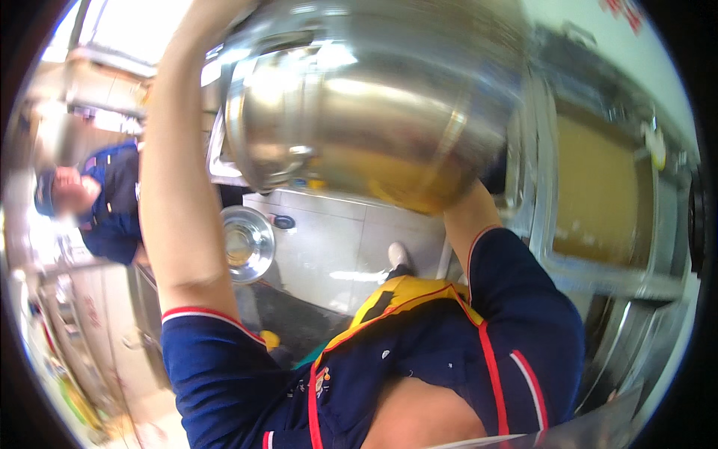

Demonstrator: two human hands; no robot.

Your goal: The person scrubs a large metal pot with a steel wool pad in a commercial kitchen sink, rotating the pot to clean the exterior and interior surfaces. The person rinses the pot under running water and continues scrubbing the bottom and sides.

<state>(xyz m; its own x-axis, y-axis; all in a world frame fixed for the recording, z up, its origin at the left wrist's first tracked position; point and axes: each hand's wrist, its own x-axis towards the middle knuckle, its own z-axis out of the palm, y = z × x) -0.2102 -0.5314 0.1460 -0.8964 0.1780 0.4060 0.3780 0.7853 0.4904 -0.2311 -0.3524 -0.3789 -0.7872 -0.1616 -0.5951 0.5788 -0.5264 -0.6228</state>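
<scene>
A large stainless-steel barrel [359, 123] fills the upper middle of the view, tilted onto its side between my arms. Raised bands run around its wall, and a metal fitting [300, 151] shows near its left end. My left forearm reaches up past the barrel's left end; the left hand is beyond the top edge of the picture. From the right, my other forearm [474, 210] goes in against the barrel's lower right side, where the barrel hides the hand. Motion blur softens the barrel's right part. A yellow apron [415, 289] covers my front.
At the right stands a steel sink [547, 224] holding a brownish surface. A round metal basin [247, 247] is low at the left, over the tiled floor [331, 236]. A co-worker [115, 196] in dark blue stands at the far left, near pale cabinets [106, 314].
</scene>
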